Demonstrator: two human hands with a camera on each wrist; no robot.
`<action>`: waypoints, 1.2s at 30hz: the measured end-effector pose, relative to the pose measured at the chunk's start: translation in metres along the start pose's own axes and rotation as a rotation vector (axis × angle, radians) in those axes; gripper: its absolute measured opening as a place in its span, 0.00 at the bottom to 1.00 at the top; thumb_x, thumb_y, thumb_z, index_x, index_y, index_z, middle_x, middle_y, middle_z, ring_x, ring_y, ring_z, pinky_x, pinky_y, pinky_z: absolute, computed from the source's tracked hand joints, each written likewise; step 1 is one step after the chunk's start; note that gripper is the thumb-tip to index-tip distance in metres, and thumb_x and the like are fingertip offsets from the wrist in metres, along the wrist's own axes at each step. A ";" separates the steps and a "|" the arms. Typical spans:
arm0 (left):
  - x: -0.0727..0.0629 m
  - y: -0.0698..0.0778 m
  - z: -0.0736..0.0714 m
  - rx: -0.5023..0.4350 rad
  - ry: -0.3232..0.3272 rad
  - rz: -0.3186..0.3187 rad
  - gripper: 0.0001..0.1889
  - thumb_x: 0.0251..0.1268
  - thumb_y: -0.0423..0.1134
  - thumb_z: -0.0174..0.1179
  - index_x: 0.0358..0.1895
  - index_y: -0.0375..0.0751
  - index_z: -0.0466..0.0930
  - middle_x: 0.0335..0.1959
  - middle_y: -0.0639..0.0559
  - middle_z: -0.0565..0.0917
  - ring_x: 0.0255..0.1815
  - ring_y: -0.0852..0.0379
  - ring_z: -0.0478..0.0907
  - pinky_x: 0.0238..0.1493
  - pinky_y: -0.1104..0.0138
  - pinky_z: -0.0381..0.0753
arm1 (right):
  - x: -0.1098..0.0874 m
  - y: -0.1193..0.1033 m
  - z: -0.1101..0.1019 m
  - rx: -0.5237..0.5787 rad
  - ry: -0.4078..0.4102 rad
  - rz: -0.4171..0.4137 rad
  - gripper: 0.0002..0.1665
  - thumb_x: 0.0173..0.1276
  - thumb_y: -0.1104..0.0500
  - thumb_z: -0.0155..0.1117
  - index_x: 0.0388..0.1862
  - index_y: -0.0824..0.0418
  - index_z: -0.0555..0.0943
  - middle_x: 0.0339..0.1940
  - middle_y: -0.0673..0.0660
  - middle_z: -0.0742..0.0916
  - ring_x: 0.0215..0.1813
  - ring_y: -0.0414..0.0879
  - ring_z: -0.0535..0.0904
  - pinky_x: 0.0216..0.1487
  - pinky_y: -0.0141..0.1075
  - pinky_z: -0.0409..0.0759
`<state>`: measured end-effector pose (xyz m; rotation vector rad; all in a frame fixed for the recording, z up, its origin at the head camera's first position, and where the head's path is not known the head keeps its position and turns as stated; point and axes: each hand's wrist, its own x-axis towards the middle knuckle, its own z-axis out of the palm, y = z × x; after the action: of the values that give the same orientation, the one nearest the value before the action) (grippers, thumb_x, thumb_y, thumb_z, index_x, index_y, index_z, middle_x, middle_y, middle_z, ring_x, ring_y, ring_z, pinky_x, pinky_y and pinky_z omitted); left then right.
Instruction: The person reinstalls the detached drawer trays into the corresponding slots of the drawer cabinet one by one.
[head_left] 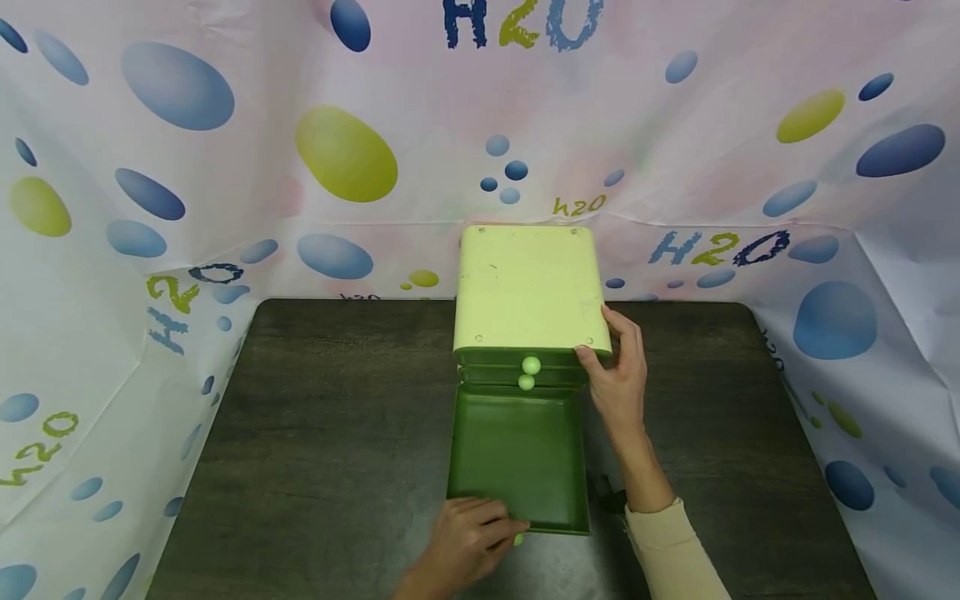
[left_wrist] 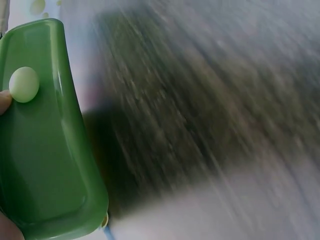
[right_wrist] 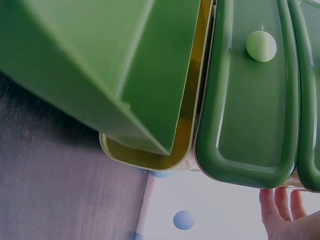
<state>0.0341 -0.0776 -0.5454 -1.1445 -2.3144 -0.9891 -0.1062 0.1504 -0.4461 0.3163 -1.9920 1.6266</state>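
A small drawer cabinet (head_left: 532,287) with a pale yellow-green top stands at the table's back. Its lowest green drawer (head_left: 517,454) is pulled far out toward me, and no contents show in it. My left hand (head_left: 472,533) holds the drawer's front edge, fingers bent over the rim, one fingertip beside the round light-green knob (left_wrist: 24,85). At the cabinet's front right corner my right hand (head_left: 622,375) grips, thumb on the front top edge and fingers along the side. Two upper drawers, one with a knob (right_wrist: 261,46), are closed in the right wrist view.
The dark wood-look table (head_left: 337,417) extends to both sides of the cabinet. A white sheet printed with blue and yellow-green bubbles (head_left: 345,154) surrounds the table at the back and sides. A dark object (head_left: 609,496) sits by the right wrist.
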 end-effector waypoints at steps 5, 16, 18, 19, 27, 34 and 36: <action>0.001 0.000 0.005 0.009 -0.001 0.001 0.12 0.52 0.36 0.76 0.40 0.55 0.91 0.25 0.64 0.77 0.19 0.74 0.67 0.26 0.85 0.64 | 0.000 0.001 0.000 0.001 -0.005 -0.005 0.32 0.66 0.72 0.66 0.67 0.79 0.67 0.62 0.78 0.71 0.59 0.42 0.71 0.57 0.28 0.71; 0.004 0.001 0.008 0.025 0.022 0.001 0.08 0.57 0.37 0.74 0.38 0.54 0.91 0.23 0.64 0.74 0.18 0.74 0.61 0.25 0.86 0.59 | 0.000 0.001 0.001 0.009 -0.005 -0.010 0.32 0.66 0.71 0.67 0.66 0.79 0.67 0.62 0.79 0.71 0.58 0.43 0.71 0.57 0.28 0.71; 0.005 0.001 0.008 0.026 0.020 -0.002 0.08 0.57 0.37 0.74 0.38 0.54 0.91 0.23 0.64 0.74 0.18 0.74 0.61 0.24 0.86 0.59 | 0.000 0.001 0.001 0.011 -0.006 -0.009 0.32 0.66 0.72 0.66 0.66 0.79 0.67 0.62 0.79 0.71 0.58 0.43 0.71 0.57 0.28 0.71; 0.005 0.000 0.009 0.027 0.021 -0.002 0.07 0.57 0.38 0.74 0.38 0.54 0.91 0.23 0.64 0.74 0.18 0.74 0.62 0.24 0.86 0.59 | -0.001 0.001 0.000 0.011 -0.006 -0.008 0.32 0.66 0.72 0.66 0.66 0.80 0.67 0.62 0.79 0.71 0.58 0.42 0.71 0.57 0.28 0.71; 0.013 -0.005 0.012 0.042 0.041 0.014 0.04 0.65 0.39 0.68 0.36 0.52 0.92 0.22 0.64 0.75 0.18 0.72 0.63 0.24 0.85 0.61 | 0.000 0.000 0.000 0.004 -0.004 0.001 0.32 0.67 0.69 0.67 0.67 0.79 0.68 0.62 0.78 0.71 0.58 0.47 0.72 0.57 0.28 0.71; 0.021 -0.012 0.015 0.024 0.067 -0.020 0.05 0.59 0.36 0.72 0.35 0.52 0.92 0.22 0.63 0.75 0.17 0.73 0.64 0.24 0.86 0.61 | 0.001 0.002 0.000 0.003 -0.008 -0.009 0.32 0.67 0.69 0.67 0.67 0.79 0.68 0.62 0.78 0.71 0.58 0.56 0.71 0.57 0.28 0.72; 0.023 -0.014 0.016 0.013 0.078 -0.030 0.04 0.58 0.36 0.72 0.35 0.52 0.92 0.22 0.63 0.75 0.17 0.73 0.64 0.24 0.86 0.61 | 0.001 0.002 0.001 0.007 -0.008 -0.013 0.32 0.67 0.69 0.67 0.67 0.79 0.68 0.62 0.79 0.71 0.58 0.57 0.71 0.58 0.29 0.72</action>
<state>0.0090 -0.0601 -0.5487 -1.0504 -2.2787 -1.0100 -0.1084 0.1506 -0.4475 0.3379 -1.9870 1.6273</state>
